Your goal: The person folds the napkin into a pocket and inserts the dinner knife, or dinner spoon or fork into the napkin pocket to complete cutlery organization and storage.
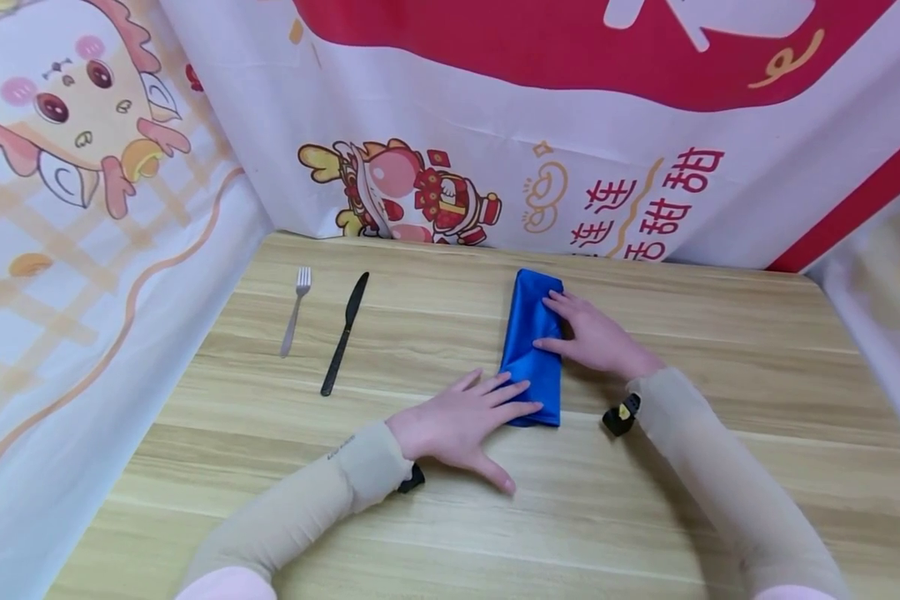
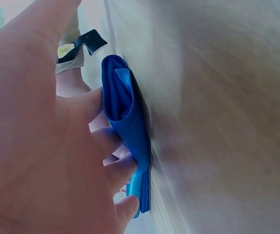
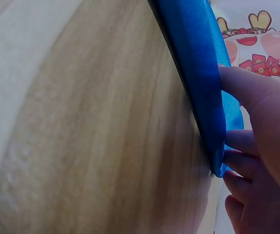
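A shiny blue cloth (image 1: 534, 367), folded into a long narrow strip, lies on the wooden table. My left hand (image 1: 461, 421) rests its spread, straight fingers on the near end of the cloth, with the thumb stretched out over the table. On the far half, the fingertips and thumb of my right hand (image 1: 592, 333) touch the cloth's top and right side. The left wrist view shows the rolled, layered end of the blue cloth (image 2: 118, 92) beside the fingers. In the right wrist view, the long folded edge of the cloth (image 3: 198, 73) runs under the thumb.
To the left on the table (image 1: 420, 333) lie a fork (image 1: 296, 310) and a black knife (image 1: 345, 333), roughly parallel. Printed fabric (image 1: 435, 100) hangs behind the table's far edge, and more covers the left side. A small black device is strapped to each wrist.
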A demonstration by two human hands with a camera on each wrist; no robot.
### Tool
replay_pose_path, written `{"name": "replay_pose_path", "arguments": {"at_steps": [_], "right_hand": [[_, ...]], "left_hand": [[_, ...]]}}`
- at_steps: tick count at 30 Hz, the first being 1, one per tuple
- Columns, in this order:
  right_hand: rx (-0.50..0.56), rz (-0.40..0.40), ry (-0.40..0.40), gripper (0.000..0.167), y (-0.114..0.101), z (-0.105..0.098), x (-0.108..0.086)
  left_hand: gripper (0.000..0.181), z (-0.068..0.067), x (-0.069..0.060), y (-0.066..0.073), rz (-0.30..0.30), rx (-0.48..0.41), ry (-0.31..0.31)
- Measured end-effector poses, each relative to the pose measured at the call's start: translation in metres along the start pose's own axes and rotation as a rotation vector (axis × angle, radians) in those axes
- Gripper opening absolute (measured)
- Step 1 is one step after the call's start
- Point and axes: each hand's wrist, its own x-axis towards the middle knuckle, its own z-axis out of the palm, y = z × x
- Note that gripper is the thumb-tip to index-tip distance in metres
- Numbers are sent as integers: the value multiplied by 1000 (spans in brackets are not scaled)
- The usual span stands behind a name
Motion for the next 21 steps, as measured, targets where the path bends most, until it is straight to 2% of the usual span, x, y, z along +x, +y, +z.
{"name": "replay_pose_path", "arguments": {"at_steps": [4,9,14,17,21], "right_hand": [[-1,-11,13,87,-1,-2,-5],[-42,-62,22,84,-11,-5,-23],[-99,-182,32,78,-33,1,-52],[-112,-270,29,76,-45,13,-66],[-117,-330,-35,73,-58,30,-79]], "left_hand": [[109,1,-1,-2,-12,-41,14],[113,-1,-8,-11,-65,-94,92],[111,-11,-24,-28,-134,-147,187],[111,-17,-35,-39,-193,-165,240],[112,-24,-46,-50,-265,-173,284]]}}
